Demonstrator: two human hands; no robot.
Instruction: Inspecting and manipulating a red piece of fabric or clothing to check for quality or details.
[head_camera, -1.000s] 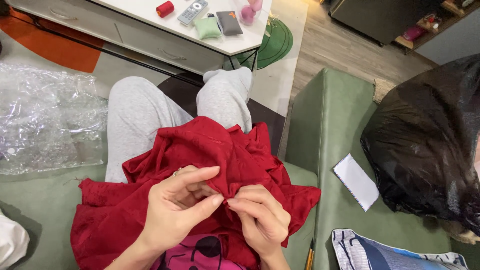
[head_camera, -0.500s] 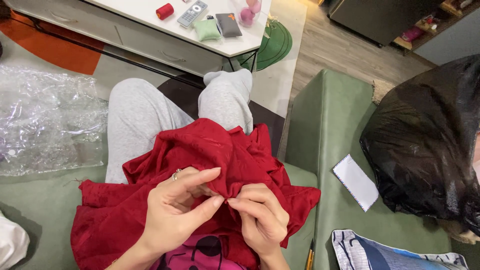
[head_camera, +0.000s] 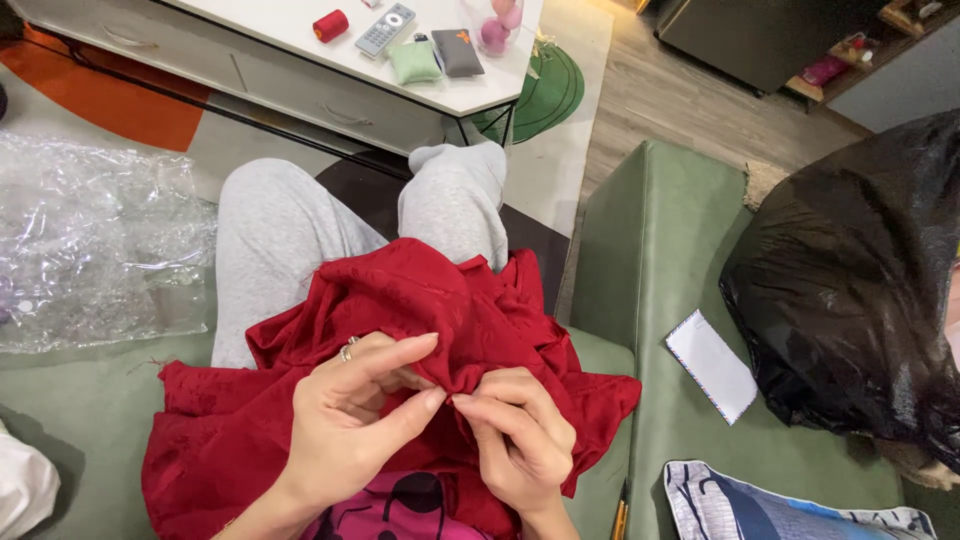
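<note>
While a bunched red garment lies across the lap of a person seated on a green sofa, both hands work one raised fold at its middle. The left hand, a ring on one finger, pinches the fold between thumb and forefinger, the other fingers spread loosely above it. The right hand closes narrowly on the same ridge, fingertips touching the left thumb; whether it holds a needle or thread cannot be told. The cloth spills over grey trousers and down onto the cushion. A red thread spool sits well apart on the white low table, with a remote control beside it. Crumpled clear plastic lies to the left, a black plastic bag to the right. The fabric looks slippery and loosely gathered, so the pinched fold could slide free if either grip eases, and fingertips packed this tightly risk a prick if a needle is in play.
</note>
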